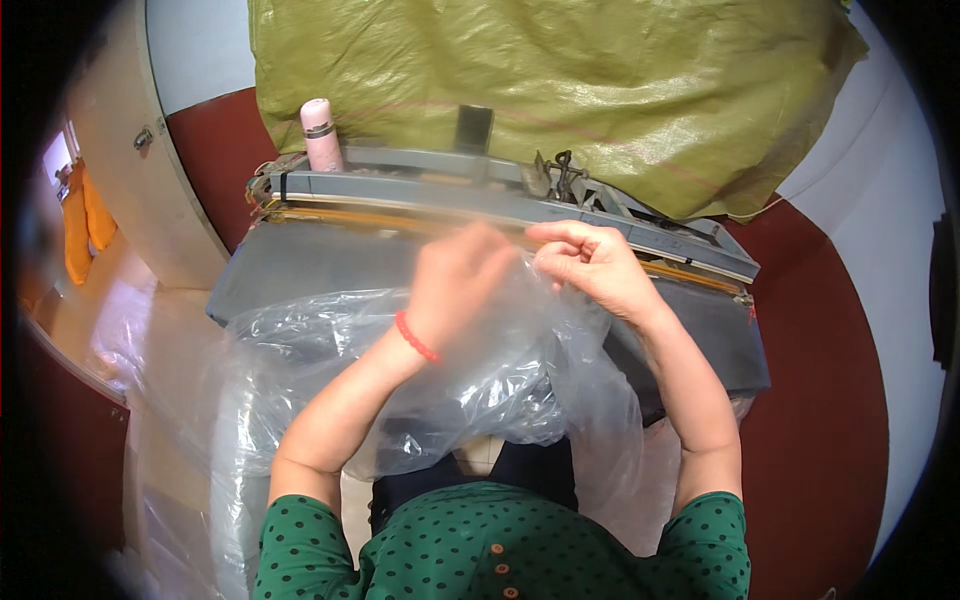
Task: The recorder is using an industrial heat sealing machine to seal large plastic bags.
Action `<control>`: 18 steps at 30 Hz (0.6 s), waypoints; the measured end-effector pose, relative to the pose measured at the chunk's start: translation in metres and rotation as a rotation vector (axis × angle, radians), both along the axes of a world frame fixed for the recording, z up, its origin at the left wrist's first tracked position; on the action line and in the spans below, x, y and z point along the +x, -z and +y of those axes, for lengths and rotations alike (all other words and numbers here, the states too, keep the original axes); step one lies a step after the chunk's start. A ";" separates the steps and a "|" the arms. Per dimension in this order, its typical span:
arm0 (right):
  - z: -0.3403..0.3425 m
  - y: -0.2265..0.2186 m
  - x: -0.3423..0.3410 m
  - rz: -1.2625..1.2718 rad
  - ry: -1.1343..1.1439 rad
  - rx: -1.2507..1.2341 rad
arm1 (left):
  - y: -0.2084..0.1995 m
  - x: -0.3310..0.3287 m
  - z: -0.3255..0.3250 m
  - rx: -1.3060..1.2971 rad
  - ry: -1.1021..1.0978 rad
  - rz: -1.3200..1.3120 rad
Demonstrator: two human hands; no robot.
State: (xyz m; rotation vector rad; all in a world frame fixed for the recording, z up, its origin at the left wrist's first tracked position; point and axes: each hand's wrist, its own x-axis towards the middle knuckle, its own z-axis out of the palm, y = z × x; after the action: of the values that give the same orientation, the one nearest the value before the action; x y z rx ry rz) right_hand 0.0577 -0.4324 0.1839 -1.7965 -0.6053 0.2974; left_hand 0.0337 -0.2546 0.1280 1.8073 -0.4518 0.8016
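Note:
Clear plastic film (480, 390) lies in loose, shiny folds over the front of a dark bench and across my lap. My right hand (600, 265) is closed in a pinch on the upper part of the film, its fingertips pointing left. Close beside it on the left, my left hand (460, 270), with a red beaded band at the wrist, is smeared by motion; whether its fingers grip the film cannot be seen. Both hands are just in front of the long grey metal bar of a sealing machine (420, 195), which has a yellowish strip along its lower edge.
A pink bottle (320, 135) stands behind the bar's left end. Metal clamps (562, 175) sit at the back of the machine. Yellow-green woven sheeting (560, 80) covers what is behind it. At the left is a door (150, 150); more film trails down that side.

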 end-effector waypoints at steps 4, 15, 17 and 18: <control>0.024 0.024 0.000 0.005 -0.098 0.101 | 0.005 -0.009 0.007 0.065 -0.063 -0.034; -0.076 0.117 0.086 0.046 0.349 0.729 | 0.062 -0.070 0.047 0.002 0.996 0.939; -0.170 0.154 0.110 -0.159 1.015 0.340 | 0.086 -0.097 0.072 0.063 1.042 1.116; -0.212 0.163 0.096 -0.125 1.112 0.342 | 0.104 -0.108 0.092 0.175 1.034 1.207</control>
State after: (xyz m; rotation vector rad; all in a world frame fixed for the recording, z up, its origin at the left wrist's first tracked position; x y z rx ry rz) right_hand 0.1536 -0.6442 0.0208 -1.5639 0.3009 -0.6405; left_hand -0.0746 -0.1624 0.0238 1.5575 -0.5241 -1.0229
